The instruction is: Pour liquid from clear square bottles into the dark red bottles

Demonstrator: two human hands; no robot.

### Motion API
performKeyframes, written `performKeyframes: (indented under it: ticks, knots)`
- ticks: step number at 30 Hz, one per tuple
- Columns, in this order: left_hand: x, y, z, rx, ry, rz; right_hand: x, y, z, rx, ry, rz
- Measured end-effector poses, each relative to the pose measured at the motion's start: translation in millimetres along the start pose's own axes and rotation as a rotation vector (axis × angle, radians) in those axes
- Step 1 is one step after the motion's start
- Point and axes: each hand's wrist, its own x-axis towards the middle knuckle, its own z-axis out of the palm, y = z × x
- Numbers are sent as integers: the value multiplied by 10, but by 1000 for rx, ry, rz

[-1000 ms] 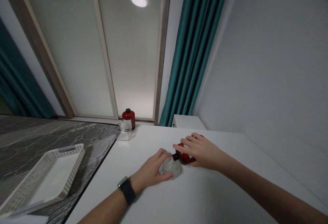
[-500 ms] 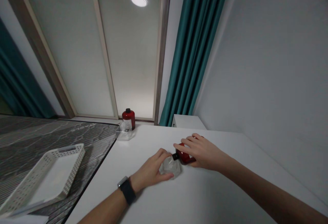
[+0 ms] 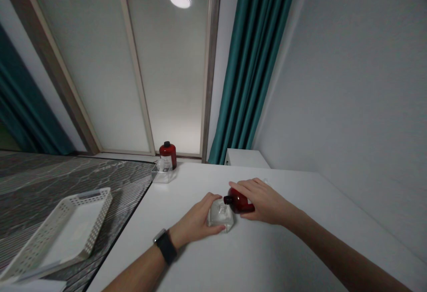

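My right hand (image 3: 258,200) is wrapped round a dark red bottle (image 3: 237,202), tipped onto its side. The bottle's dark neck points left, above the rim of a clear square container (image 3: 220,216) on the white table. Whether liquid is coming out I cannot tell. My left hand (image 3: 202,216), with a dark-strapped watch on the wrist, grips that clear container between thumb and fingers. Something small and clear shows behind the right hand, mostly hidden.
A second red bottle (image 3: 167,153) with a black cap stands upright at the table's far left corner, behind a clear box (image 3: 161,174). Left of the white table (image 3: 196,261), a white perforated basket (image 3: 106,203) rests on a grey patterned surface. A white cabinet (image 3: 248,157) stands beyond the far edge.
My right hand has turned the red bottle, and its neck has shifted slightly left and up over the clear container. My left hand has hardly moved.
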Motion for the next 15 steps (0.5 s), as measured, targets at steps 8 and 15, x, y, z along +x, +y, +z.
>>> performKeyframes:
  ticks: [8, 15]
  knots:
    - [-3, -37, 11, 10, -8, -7, -21, 59, 309, 243, 205, 261]
    - [9, -45, 9, 32, -21, -12, -57, -9, 580, 524, 386, 501]
